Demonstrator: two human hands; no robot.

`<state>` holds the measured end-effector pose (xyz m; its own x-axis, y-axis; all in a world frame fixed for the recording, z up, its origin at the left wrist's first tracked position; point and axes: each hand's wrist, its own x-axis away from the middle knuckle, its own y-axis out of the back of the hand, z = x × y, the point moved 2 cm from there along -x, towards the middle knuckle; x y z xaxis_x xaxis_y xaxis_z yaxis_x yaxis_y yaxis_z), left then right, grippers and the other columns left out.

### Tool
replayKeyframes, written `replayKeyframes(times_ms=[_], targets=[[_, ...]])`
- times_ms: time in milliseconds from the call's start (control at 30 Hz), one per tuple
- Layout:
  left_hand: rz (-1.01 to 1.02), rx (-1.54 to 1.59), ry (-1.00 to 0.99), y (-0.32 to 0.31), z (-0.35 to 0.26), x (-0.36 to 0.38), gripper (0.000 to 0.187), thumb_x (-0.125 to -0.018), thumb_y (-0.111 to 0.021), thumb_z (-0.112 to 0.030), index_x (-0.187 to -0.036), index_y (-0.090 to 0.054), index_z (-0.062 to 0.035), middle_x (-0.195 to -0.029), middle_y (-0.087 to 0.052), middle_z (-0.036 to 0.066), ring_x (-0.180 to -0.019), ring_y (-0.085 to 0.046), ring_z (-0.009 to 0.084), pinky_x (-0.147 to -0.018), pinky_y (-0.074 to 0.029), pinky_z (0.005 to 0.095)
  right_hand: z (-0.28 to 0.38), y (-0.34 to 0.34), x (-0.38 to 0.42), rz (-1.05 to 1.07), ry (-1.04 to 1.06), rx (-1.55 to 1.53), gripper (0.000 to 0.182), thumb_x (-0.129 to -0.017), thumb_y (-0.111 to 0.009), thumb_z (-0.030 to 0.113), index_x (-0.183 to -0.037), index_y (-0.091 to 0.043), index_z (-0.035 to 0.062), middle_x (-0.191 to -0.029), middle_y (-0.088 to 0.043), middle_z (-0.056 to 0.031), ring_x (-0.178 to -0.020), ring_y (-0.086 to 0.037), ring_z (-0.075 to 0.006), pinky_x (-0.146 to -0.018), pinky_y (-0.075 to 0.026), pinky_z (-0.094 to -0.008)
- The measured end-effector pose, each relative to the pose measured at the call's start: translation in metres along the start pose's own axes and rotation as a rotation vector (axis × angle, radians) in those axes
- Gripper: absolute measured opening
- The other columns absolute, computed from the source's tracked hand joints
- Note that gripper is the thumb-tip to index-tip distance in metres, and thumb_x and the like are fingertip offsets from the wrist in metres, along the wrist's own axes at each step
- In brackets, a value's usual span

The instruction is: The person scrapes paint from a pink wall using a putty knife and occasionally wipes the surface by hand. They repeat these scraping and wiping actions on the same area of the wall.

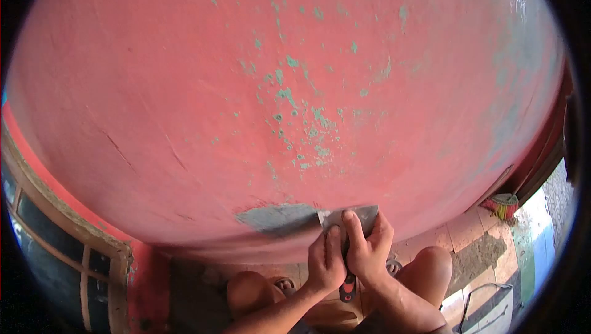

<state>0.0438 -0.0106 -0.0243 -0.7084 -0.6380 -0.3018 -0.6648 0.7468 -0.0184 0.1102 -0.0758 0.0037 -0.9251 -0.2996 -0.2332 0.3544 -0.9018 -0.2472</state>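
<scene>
Window frame [92, 254]: far left of the scraper, well apart.
Bare patch [277, 217]: grey, just left of the scraper blade.
Left hand [325, 259]: fingers clenched on the scraper, fingertips pressing the blade.
Scraper [348, 216]: blade flat on the red wall [184, 88], low down.
Right hand [368, 249]: grasping the handle, forefinger on the blade.
Risk: a tilted corner may gouge plaster; a slip may scrape knuckles.
Broom [502, 206]: far right.
</scene>
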Motion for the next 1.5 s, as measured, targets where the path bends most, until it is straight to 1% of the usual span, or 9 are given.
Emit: replayKeyframes(times_ms=[267, 433, 633, 667, 700, 767, 867, 1133, 1500], targets=[[-0.028, -0.094, -0.005, 0.002, 0.004, 0.002, 0.032, -0.106, -0.041, -0.022, -0.095, -0.058, 0.0027, -0.079, -0.063, 0.013, -0.073, -0.060, 0.0202, -0.063, -0.047, 0.0344, 0.001, -0.001, 0.001, -0.004, 0.015, 0.003, 0.017, -0.095, -0.065, 0.012, -0.096, -0.062, -0.0040, -0.082, -0.066, -0.0023, -0.075, -0.054, -0.0073, -0.066, -0.047, -0.0250], [-0.083, -0.206, -0.117, 0.000, 0.007, 0.007, 0.033, -0.107, -0.041, -0.024, -0.093, -0.058, 0.0015, -0.076, -0.060, 0.008, -0.071, -0.055, 0.0141, -0.062, -0.046, 0.0315, -0.004, 0.003, 0.005, -0.005, 0.007, 0.116, 0.016, -0.095, -0.065, 0.012, -0.096, -0.062, -0.0036, -0.082, -0.066, -0.0025, -0.075, -0.054, -0.0066, -0.067, -0.046, -0.0244], [0.034, 0.088, 0.091, 0.007, -0.007, -0.004, 0.031, -0.107, -0.043, -0.023, -0.093, -0.057, 0.0010, -0.076, -0.060, 0.007, -0.074, -0.054, 0.0117, -0.062, -0.046, 0.0312, 0.007, -0.005, 0.000, -0.004, 0.000, 0.006, 0.016, -0.095, -0.065, 0.012, -0.097, -0.062, -0.0036, -0.081, -0.067, -0.0038, -0.075, -0.056, -0.0069, -0.066, -0.048, -0.0258], [0.015, -0.060, 0.062, 0.006, 0.007, 0.004, 0.031, -0.107, -0.040, -0.024, -0.102, -0.060, 0.0000, -0.091, -0.064, 0.012, -0.081, -0.060, 0.0212, -0.071, -0.049, 0.0344, 0.002, 0.001, 0.003, -0.007, 0.028, 0.154, 0.017, -0.095, -0.065, 0.012, -0.097, -0.062, -0.0039, -0.081, -0.067, -0.0034, -0.076, -0.057, -0.0071, -0.066, -0.048, -0.0256], [0.010, -0.217, -0.020, 0.007, 0.020, 0.012, 0.031, -0.107, -0.041, -0.024, -0.106, -0.060, 0.0006, -0.089, -0.064, 0.012, -0.081, -0.060, 0.0218, -0.073, -0.049, 0.0348, -0.002, 0.002, 0.003, -0.019, 0.021, 0.112, 0.017, -0.095, -0.065, 0.012, -0.097, -0.062, -0.0038, -0.081, -0.067, -0.0030, -0.075, -0.055, -0.0069, -0.066, -0.048, -0.0254], [0.013, -0.055, 0.083, 0.004, 0.020, 0.010, 0.032, -0.107, -0.041, -0.023, -0.108, -0.060, 0.0013, -0.091, -0.064, 0.013, -0.085, -0.061, 0.0202, -0.076, -0.049, 0.0351, -0.010, 0.001, 0.007, -0.037, -0.011, 0.032, 0.016, -0.095, -0.065, 0.012, -0.097, -0.063, -0.0036, -0.081, -0.066, -0.0022, -0.074, -0.053, -0.0065, -0.065, -0.046, -0.0250], [0.011, -0.160, -0.088, 0.008, -0.006, -0.006, 0.027, -0.105, -0.044, -0.019, -0.094, -0.059, 0.0007, -0.079, -0.061, 0.013, -0.077, -0.059, 0.0165, -0.065, -0.046, 0.0319, 0.013, -0.007, -0.006, -0.023, 0.036, -0.005, 0.015, -0.096, -0.064, 0.011, -0.097, -0.063, -0.0041, -0.084, -0.067, -0.0035, -0.079, -0.056, -0.0071, -0.070, -0.048, -0.0252], [0.024, 0.074, 0.056, 0.008, -0.009, -0.006, 0.029, -0.106, -0.042, -0.019, -0.099, -0.060, 0.0023, -0.079, -0.061, 0.009, -0.076, -0.054, 0.0116, -0.066, -0.046, 0.0300, 0.014, -0.009, -0.005, -0.020, 0.013, -0.045, 0.014, -0.096, -0.063, 0.010, -0.097, -0.062, -0.0042, -0.085, -0.067, -0.0026, -0.079, -0.056, -0.0067, -0.070, -0.048, -0.0244], [0.010, 0.009, 0.056, 0.006, 0.007, 0.000, 0.032, -0.106, -0.042, -0.022, -0.100, -0.060, 0.0031, -0.081, -0.063, 0.016, -0.077, -0.061, 0.0191, -0.068, -0.048, 0.0346, -0.002, -0.003, 0.002, -0.035, 0.013, 0.055, 0.017, -0.095, -0.065, 0.013, -0.094, -0.062, -0.0035, -0.080, -0.066, -0.0018, -0.074, -0.055, -0.0077, -0.066, -0.047, -0.0255]])
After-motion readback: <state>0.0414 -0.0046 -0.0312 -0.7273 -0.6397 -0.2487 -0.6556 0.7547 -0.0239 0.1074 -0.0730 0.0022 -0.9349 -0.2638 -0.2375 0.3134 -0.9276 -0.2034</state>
